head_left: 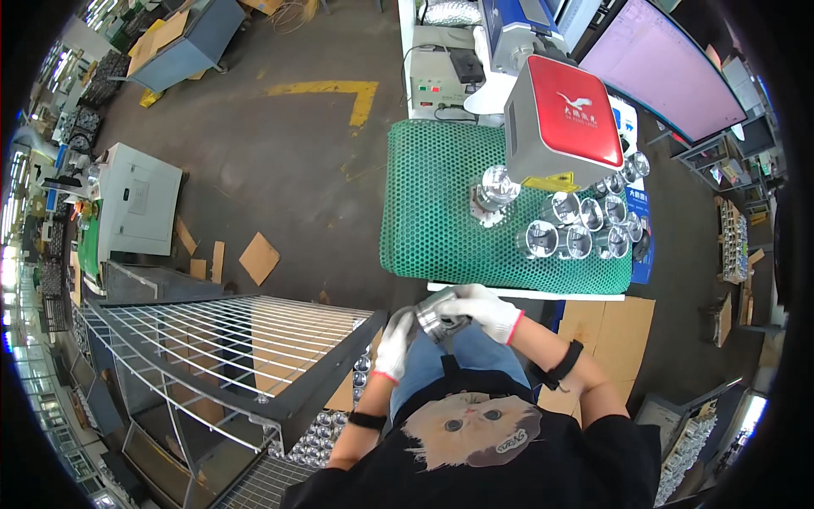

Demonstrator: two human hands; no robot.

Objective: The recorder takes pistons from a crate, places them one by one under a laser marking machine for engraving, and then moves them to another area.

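In front of my waist, a shiny metal piston [437, 317] with grooves round its side is held tilted between my two gloved hands. My right hand [488, 310] grips it from the right. My left hand [394, 346] closes on its left side, the fingertips partly hidden. Beyond them, one piston [494, 190] stands alone on the green mesh mat [432, 204], beneath the red-topped head [566, 119] of a marking machine. A group of several more pistons [574, 241] stands on the mat's right side, their hollow ends up.
A wire rack [246, 339] stands close on my left, with several pistons [318, 437] stacked below it. Behind the mat sit a grey control box [437, 76] and a large monitor [666, 64]. Flat cardboard [606, 339] lies right of me.
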